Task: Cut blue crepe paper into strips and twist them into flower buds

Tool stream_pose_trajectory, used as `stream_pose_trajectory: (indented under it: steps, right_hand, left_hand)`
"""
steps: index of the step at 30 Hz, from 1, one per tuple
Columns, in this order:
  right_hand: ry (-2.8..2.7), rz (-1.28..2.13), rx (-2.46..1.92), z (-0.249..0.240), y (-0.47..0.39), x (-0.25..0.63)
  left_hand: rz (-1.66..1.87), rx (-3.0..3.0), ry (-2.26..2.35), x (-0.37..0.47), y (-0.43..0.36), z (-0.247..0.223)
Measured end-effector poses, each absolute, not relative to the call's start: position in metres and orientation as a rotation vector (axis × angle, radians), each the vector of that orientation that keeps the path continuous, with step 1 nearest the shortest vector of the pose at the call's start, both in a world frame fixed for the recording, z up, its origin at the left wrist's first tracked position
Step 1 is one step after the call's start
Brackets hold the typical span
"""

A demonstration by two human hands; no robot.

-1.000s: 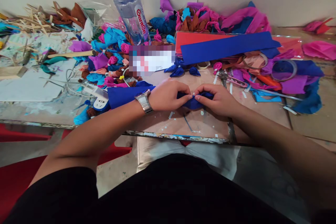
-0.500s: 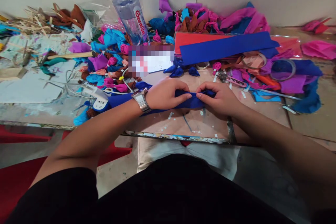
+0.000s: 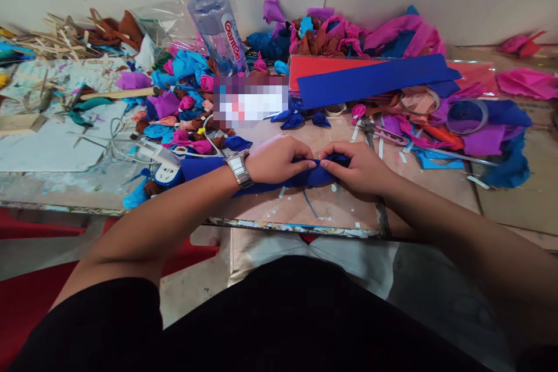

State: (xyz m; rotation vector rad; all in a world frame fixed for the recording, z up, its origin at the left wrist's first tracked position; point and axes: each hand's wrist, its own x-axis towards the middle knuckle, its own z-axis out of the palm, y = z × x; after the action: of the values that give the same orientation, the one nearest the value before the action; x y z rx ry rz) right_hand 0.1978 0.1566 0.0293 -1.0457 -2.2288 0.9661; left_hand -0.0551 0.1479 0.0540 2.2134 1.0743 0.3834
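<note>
Left hand (image 3: 276, 160) and right hand (image 3: 364, 165) nearly touching, each pinching blue strip (image 3: 320, 177) between thumb and fingers. Strip sits low over front of desk (image 3: 344, 206), running left past wrist. I judge it light, soft, easily creased, perhaps torn by hard pull; I'd grip upper edge, thumbs close. Fold inside right hand hidden from me; wrist with watch (image 3: 238, 168) covers part. Beyond, pixelated patch (image 3: 250, 103) unreadable.

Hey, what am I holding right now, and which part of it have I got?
A blue strip. Your left hand and right hand pinch it close together near its right end; the rest runs off to the left.
</note>
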Motion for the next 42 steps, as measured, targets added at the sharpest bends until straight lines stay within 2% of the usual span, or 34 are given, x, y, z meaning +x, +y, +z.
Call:
stream_pose_trajectory:
  steps: [20, 42]
  right_hand:
    - [-2.289, 0.613, -0.836, 0.028, 0.154, 0.199]
    - [-2.200, 0.692, -0.815, 0.024, 0.154, 0.198]
  left_hand:
    - [0.324, 2.180, 1.078, -0.054, 0.147, 0.061]
    - [0.228, 2.189, 1.056, -0.056, 0.148, 0.061]
